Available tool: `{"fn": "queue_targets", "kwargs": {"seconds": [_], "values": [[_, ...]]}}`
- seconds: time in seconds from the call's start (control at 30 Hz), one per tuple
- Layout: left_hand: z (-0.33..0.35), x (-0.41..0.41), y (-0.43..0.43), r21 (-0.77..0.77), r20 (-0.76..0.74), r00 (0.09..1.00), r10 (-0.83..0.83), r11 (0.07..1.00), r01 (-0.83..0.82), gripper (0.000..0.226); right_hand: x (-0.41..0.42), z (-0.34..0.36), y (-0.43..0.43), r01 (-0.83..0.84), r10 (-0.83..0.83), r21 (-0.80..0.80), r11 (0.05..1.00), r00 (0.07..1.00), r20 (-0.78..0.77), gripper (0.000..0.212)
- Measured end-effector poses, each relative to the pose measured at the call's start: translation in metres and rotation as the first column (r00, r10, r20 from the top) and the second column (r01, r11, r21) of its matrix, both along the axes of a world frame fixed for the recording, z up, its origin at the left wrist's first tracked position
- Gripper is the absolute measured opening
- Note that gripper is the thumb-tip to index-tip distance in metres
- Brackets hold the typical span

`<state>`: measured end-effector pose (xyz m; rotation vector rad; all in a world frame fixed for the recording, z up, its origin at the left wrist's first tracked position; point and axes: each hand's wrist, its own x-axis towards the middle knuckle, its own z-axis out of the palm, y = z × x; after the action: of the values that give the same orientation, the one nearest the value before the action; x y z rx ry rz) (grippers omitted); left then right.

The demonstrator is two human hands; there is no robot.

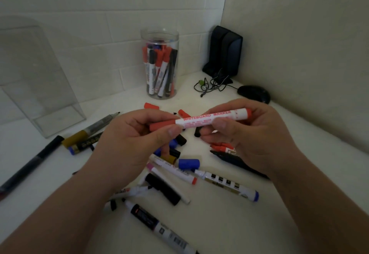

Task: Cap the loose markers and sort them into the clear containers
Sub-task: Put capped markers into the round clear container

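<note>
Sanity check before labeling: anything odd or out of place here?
Nothing spilled or broken. Just clutter below the held red marker: grey marker lies uncapped, tip bare; blue cap and red cap sit loose on the table.

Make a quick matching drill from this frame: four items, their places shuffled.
Items:
1. red whiteboard marker
2. round clear jar
3. loose blue cap
4. black mouse

Places:
A. beside the right wall
B. gripped between left hand and right hand
C. upright at the back wall
D. lying flat on the table

Pairs: 1-B, 2-C, 3-D, 4-A
</note>
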<state>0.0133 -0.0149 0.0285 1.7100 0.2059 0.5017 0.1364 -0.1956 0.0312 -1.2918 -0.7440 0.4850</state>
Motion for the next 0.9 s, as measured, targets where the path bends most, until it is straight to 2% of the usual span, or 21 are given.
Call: {"fn": "queue_targets", "kwargs": {"seconds": [0.17, 0.33, 0.43, 0.53, 0.63, 0.8, 0.9], "values": [[-0.003, -0.003, -0.002, 0.059, 0.047, 0.999, -0.012, 0.998, 0.009, 0.025, 0.003, 0.003, -0.003, 0.023, -0.012, -0.068, 0.997, 0.988, 0.154, 0.016], [-0.003, -0.006, -0.001, 0.084, 0.128, 0.991, -0.046, 0.996, 0.036, 0.023, -0.002, 0.008, -0.002, -0.019, 0.026, -0.056, 0.998, 0.992, 0.126, 0.013], [-0.005, -0.007, 0.000, 0.156, 0.166, 0.984, -0.059, 0.987, 0.033, 0.022, -0.005, 0.010, -0.001, 0.019, 0.002, -0.151, 0.988, 0.991, 0.135, 0.020], [-0.004, -0.008, 0.003, 0.149, 0.184, 0.980, -0.068, 0.988, 0.041, 0.021, -0.008, 0.011, 0.001, 0.066, -0.030, -0.236, 0.970, 0.988, 0.152, 0.031], [-0.007, -0.002, 0.007, 0.018, 0.167, 0.986, -0.029, 1.000, 0.026, 0.016, -0.012, 0.010, 0.004, 0.097, -0.039, -0.291, 0.952, 0.980, 0.197, 0.027], [-0.011, 0.005, 0.008, -0.307, 0.157, 0.988, -0.014, 0.950, 0.062, 0.018, -0.012, 0.006, 0.004, 0.105, -0.051, -0.212, 0.971, 0.968, 0.245, 0.017], [-0.012, 0.006, 0.012, -0.339, 0.126, 0.992, -0.011, 0.939, 0.054, 0.028, -0.011, 0.008, 0.001, 0.153, -0.057, -0.250, 0.956, 0.935, 0.351, 0.016]]}}
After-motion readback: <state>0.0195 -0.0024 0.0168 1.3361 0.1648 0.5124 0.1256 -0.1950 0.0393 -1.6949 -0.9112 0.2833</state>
